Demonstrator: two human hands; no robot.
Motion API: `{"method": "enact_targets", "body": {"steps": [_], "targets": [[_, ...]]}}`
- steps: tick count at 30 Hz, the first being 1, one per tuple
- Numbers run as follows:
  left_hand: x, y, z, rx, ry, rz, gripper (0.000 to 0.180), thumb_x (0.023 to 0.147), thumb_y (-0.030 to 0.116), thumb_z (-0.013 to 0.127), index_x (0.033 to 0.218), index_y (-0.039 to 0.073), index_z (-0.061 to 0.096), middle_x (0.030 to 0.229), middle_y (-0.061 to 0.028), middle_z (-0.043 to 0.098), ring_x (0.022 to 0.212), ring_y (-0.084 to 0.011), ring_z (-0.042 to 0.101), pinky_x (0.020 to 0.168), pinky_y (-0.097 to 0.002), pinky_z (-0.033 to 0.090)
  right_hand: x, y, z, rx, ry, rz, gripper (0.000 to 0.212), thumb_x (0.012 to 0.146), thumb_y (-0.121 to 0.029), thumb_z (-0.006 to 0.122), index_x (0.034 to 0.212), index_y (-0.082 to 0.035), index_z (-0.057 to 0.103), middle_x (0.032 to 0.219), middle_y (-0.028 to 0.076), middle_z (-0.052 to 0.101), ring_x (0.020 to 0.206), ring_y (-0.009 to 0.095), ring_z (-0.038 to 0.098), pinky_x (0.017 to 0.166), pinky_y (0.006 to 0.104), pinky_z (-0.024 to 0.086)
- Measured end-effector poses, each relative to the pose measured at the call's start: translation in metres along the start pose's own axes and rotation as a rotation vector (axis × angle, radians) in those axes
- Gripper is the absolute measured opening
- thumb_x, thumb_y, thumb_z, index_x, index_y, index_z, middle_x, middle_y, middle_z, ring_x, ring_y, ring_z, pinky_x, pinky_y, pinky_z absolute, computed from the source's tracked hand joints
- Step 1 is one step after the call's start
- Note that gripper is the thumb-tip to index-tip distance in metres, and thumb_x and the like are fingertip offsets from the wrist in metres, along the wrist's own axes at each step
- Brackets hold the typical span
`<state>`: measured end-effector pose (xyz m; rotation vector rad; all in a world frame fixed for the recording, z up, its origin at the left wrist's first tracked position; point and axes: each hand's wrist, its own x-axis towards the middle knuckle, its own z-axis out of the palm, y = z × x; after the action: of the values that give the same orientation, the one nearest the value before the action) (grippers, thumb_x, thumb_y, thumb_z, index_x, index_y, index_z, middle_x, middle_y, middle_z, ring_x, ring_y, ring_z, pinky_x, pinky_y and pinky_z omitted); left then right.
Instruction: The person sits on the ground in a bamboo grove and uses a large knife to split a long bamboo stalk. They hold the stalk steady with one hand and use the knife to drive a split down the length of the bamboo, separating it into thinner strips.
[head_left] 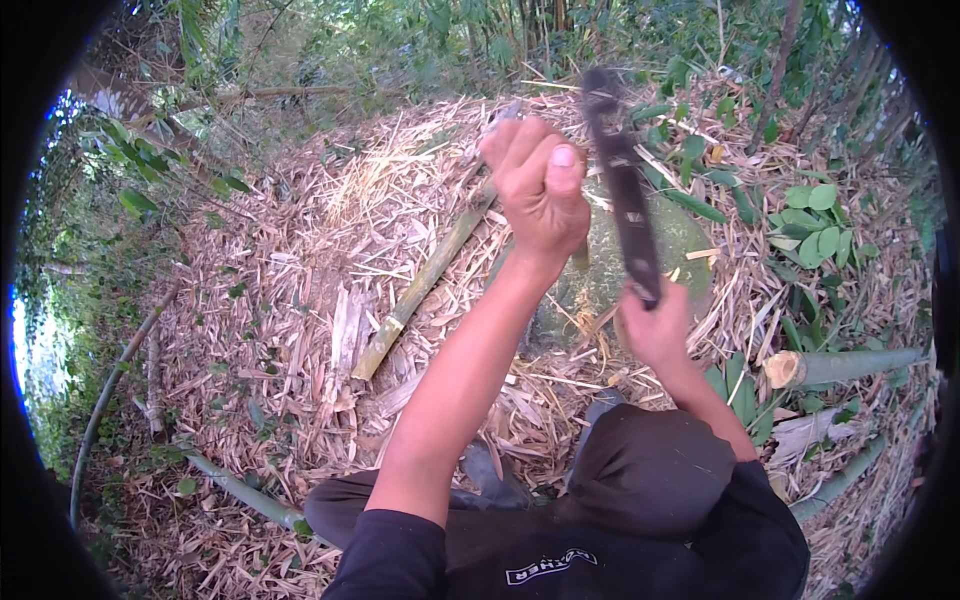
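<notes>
My right hand (pixel 658 325) is wrapped round the lower end of a machete (pixel 630 195). Its long dark blade points up and away, slightly smeared by motion, with pale patches along it. To the left, my left hand (pixel 540 190) is raised with the fingers curled and the thumb on top. What it grips is mostly hidden; a short yellowish-green end shows just below the fist. Behind both hands sits a mossy rounded rock (pixel 680 245). A split-looking bamboo length (pixel 430 285) lies slanted on the ground to the left of my left forearm.
Dry bamboo leaves and chips (pixel 270 300) cover the ground. A cut green bamboo pole (pixel 850 367) points in from the right, another (pixel 845 480) lies below it, and one (pixel 245 492) lies at lower left. Leafy plants (pixel 815 220) grow on the right; brush stands behind.
</notes>
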<state>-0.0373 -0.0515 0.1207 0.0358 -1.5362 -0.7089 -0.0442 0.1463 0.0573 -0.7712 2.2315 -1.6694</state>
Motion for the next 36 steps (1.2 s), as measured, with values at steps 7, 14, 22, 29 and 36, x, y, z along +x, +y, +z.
{"method": "enact_targets", "body": {"steps": [7, 14, 22, 29, 36], "targets": [[-0.002, 0.008, 0.023, 0.010, -0.010, 0.068, 0.041, 0.097, 0.026, 0.044, 0.059, 0.010, 0.048, 0.066, -0.0033, 0.047, 0.072, -0.0219, 0.044, 0.079, -0.0371, 0.031, 0.020, 0.059, -0.008, -0.054, -0.250, 0.360, 0.018, 0.085, -0.015, 0.062, 0.078, 0.002, 0.061, 0.060, 0.007, 0.060, 0.050, 0.015, 0.057, 0.049, 0.0322, 0.045], [0.003, 0.010, 0.036, 0.000, 0.001, 0.034, 0.037, 0.096, 0.027, 0.050, 0.066, 0.007, 0.050, 0.072, -0.0053, 0.045, 0.079, -0.0243, 0.045, 0.082, -0.0397, 0.030, 0.017, 0.056, -0.014, 0.399, -0.212, 0.488, 0.014, 0.085, -0.009, 0.060, 0.074, -0.001, 0.057, 0.060, 0.005, 0.055, 0.048, 0.015, 0.054, 0.046, 0.0319, 0.045], [-0.002, 0.006, 0.021, 0.062, 0.074, 0.018, 0.037, 0.094, 0.032, 0.052, 0.066, 0.007, 0.055, 0.076, -0.0035, 0.047, 0.085, -0.0236, 0.045, 0.088, -0.0417, 0.028, 0.005, 0.012, -0.013, 0.045, -0.079, 0.182, 0.021, 0.084, -0.017, 0.064, 0.072, 0.000, 0.060, 0.058, 0.005, 0.059, 0.049, 0.014, 0.054, 0.049, 0.0337, 0.043], [0.003, -0.001, 0.014, 0.058, 0.087, -0.002, 0.040, 0.094, 0.032, 0.049, 0.062, 0.007, 0.052, 0.077, -0.0037, 0.048, 0.087, -0.0240, 0.044, 0.086, -0.0410, 0.028, 0.018, 0.076, 0.014, -0.357, -0.090, 0.196, 0.023, 0.083, -0.017, 0.064, 0.073, 0.002, 0.059, 0.058, 0.010, 0.056, 0.050, 0.019, 0.055, 0.053, 0.0393, 0.045], [0.001, 0.001, 0.011, 0.062, 0.127, 0.010, 0.038, 0.092, 0.031, 0.049, 0.063, 0.007, 0.053, 0.076, -0.0041, 0.048, 0.088, -0.0243, 0.045, 0.087, -0.0415, 0.028, 0.019, 0.058, 0.004, 0.024, -0.227, 0.404, 0.020, 0.085, -0.016, 0.063, 0.076, 0.002, 0.060, 0.059, 0.006, 0.058, 0.048, 0.014, 0.055, 0.047, 0.0320, 0.045]]}}
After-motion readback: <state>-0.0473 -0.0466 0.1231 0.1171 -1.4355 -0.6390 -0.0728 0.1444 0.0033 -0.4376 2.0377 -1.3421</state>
